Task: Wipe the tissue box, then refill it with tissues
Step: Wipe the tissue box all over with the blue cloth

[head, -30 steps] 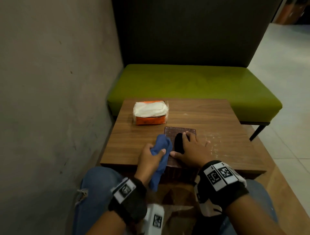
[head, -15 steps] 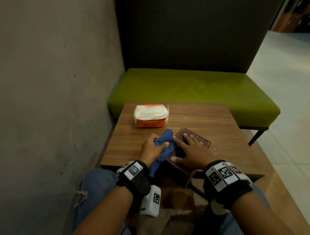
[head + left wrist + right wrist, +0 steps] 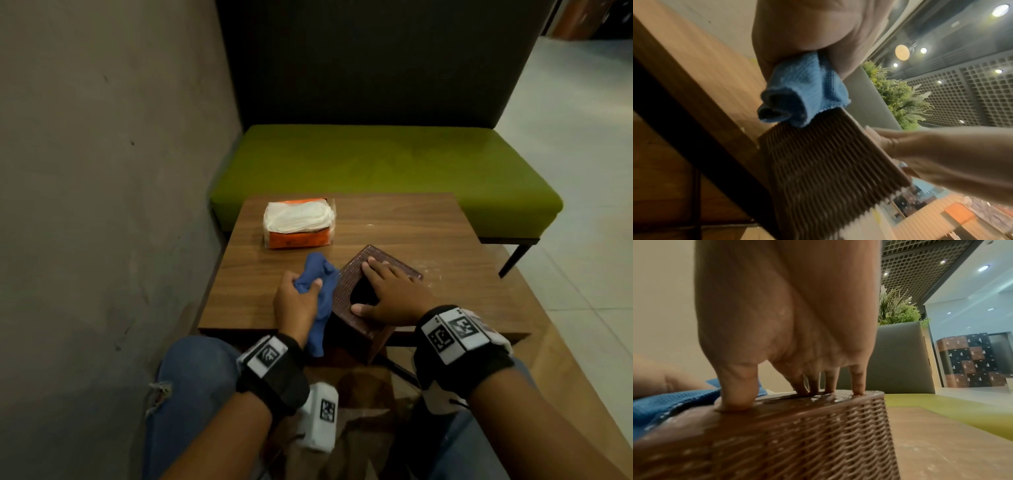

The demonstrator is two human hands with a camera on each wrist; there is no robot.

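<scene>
A brown woven tissue box (image 3: 345, 287) sits turned at an angle on the wooden table (image 3: 411, 233), its near corner overhanging the table's front edge. My right hand (image 3: 394, 294) lies flat on its top, fingers spread across the dark opening and thumb near the front edge. The right wrist view shows its fingertips (image 3: 858, 391) pressing on the box top (image 3: 797, 434). My left hand (image 3: 298, 301) grips a bunched blue cloth (image 3: 317, 270) against the box's left side; the cloth (image 3: 803, 91) touches the ribbed wall (image 3: 828, 162). An orange pack of white tissues (image 3: 298, 222) lies at the table's far left.
A grey wall (image 3: 102, 205) runs close along the left of the table. A green bench (image 3: 376, 161) with a dark backrest stands behind it. Tiled floor (image 3: 582, 171) opens to the right. My knees in blue jeans (image 3: 191, 377) are under the front edge.
The box has turned from square to angled, and its near corner now hangs over the table edge. My left hand and the cloth have shifted along the box's left side.
</scene>
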